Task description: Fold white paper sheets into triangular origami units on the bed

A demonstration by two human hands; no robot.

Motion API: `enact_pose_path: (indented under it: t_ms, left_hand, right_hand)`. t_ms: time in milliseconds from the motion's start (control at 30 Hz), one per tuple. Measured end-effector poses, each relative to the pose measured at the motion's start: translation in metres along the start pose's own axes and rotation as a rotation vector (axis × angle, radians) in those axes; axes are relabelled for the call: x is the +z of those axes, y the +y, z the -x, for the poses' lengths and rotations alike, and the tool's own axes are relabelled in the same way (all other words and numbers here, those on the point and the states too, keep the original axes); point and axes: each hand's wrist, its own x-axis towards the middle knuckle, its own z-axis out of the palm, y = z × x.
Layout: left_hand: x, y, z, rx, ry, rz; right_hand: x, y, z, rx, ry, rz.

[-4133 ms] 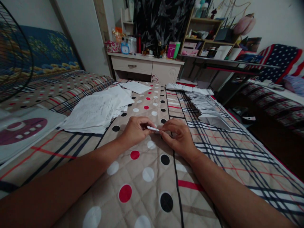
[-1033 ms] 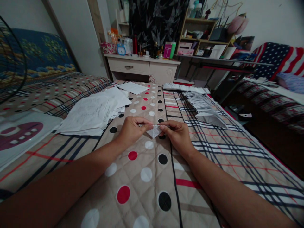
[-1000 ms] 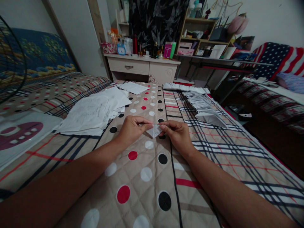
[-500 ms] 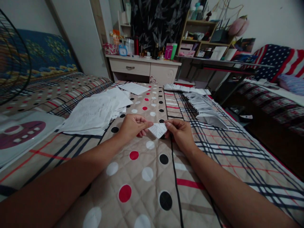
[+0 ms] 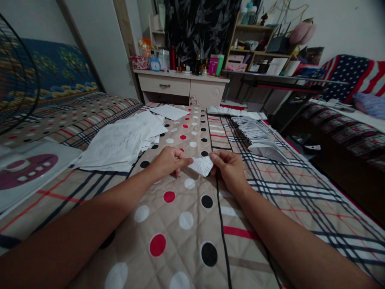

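A small folded piece of white paper with printed lines is held up over the bedspread between both hands. My left hand pinches its left corner between thumb and fingers. On the other side, my right hand grips the right corner with the thumb on top. To the left lies a loose stack of printed paper sheets. A row of folded paper pieces stands packed together on the right, its nearest piece showing a pointed, flat face.
Another sheet of paper lies beyond the stack. A long strip of folded papers rests at the far right of the bedspread. A plastic bag and a fan are at left; a white dresser stands ahead.
The folded paper has turned from a downward-pointing triangle into a skewed shape, its lower tip shifting right. My left fingers have moved slightly; the right hand stays almost in place.
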Motion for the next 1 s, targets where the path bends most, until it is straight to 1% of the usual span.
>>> enact_pose_path:
  t_ms: [100, 167, 300, 367, 433, 500, 533, 600, 667, 733, 767, 867, 933, 1000]
  left_hand:
    - [0.000, 0.001, 0.001, 0.063, -0.048, -0.025]
    - [0.001, 0.001, 0.002, 0.067, -0.051, 0.001]
    - [0.004, 0.000, 0.001, 0.039, 0.044, 0.124]
    - [0.004, -0.002, -0.002, 0.073, 0.109, 0.151]
    - [0.004, -0.005, -0.003, 0.163, 0.196, 0.113]
    - [0.003, -0.006, -0.004, 0.311, 0.278, 0.005]
    - [0.003, -0.006, -0.003, 0.399, 0.299, -0.074]
    - [0.005, -0.004, -0.001, 0.576, 0.292, -0.249]
    - [0.008, -0.001, 0.003, 0.726, 0.234, -0.396]
    - [0.011, 0.002, 0.007, 0.824, 0.183, -0.484]
    - [0.013, 0.003, 0.008, 0.848, 0.173, -0.501]
    - [0.017, 0.004, 0.009, 0.838, 0.212, -0.468]
    - [0.018, 0.004, 0.009, 0.776, 0.272, -0.403]
    - [0.018, 0.003, 0.007, 0.674, 0.317, -0.307]
  right_hand:
    - [0.000, 0.000, -0.001, 0.011, 0.002, 0.001]
    - [0.001, 0.000, -0.001, 0.036, -0.009, -0.001]
    - [0.000, 0.003, -0.005, 0.080, -0.037, -0.060]
    - [-0.001, 0.006, -0.006, 0.091, -0.025, -0.100]
    - [-0.003, 0.009, -0.008, 0.095, -0.011, -0.131]
    - [-0.004, 0.010, -0.009, 0.099, 0.000, -0.155]
    - [-0.005, 0.010, -0.009, 0.104, 0.008, -0.164]
    - [-0.005, 0.009, -0.009, 0.116, 0.029, -0.171]
    - [-0.004, 0.007, -0.008, 0.119, 0.042, -0.153]
    - [-0.003, 0.004, -0.007, 0.122, 0.036, -0.121]
    - [-0.002, 0.003, -0.006, 0.127, 0.022, -0.101]
    - [0.000, 0.002, -0.005, 0.129, -0.067, -0.061]
    - [0.002, 0.003, -0.004, 0.096, -0.114, -0.043]
    - [0.003, 0.005, -0.003, 0.034, -0.148, 0.002]
